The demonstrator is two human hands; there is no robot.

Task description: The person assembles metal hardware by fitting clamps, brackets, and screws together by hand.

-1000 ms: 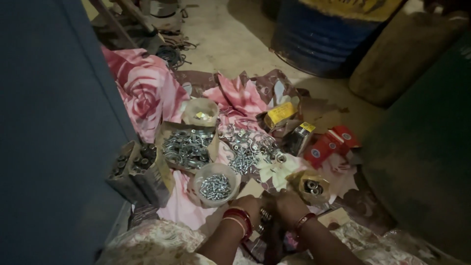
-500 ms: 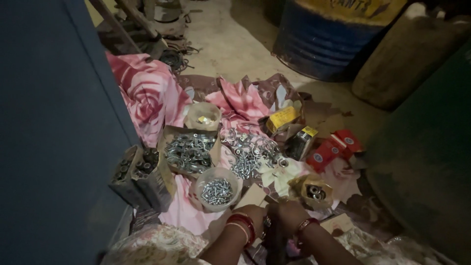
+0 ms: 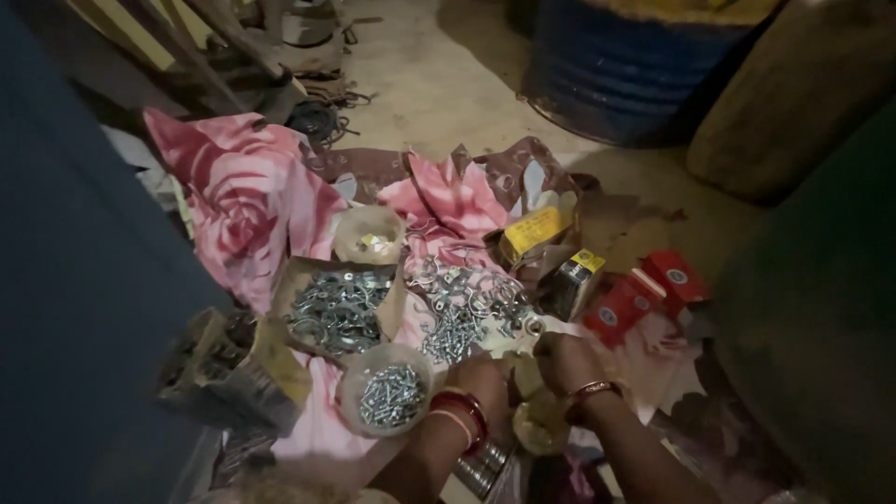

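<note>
Metal clamps (image 3: pixel 467 299) lie on pink cloth (image 3: pixel 243 201) over a dim concrete floor (image 3: pixel 439 84).

One view only: a head-worn camera, looking steeply down and forward over the person's own forearms at the floor. The left hand (image 3: pixel 485 378) and right hand (image 3: pixel 565 359) sit at lower centre of the frame, close to the lens. The pink cloth (image 3: pixel 252 201) with its hardware fills the middle at moderate range. The blue drum (image 3: pixel 616 75) occupies the top right, farthest away. A dark upright surface (image 3: pixel 75 308) blocks the left edge, very near the camera.
</note>
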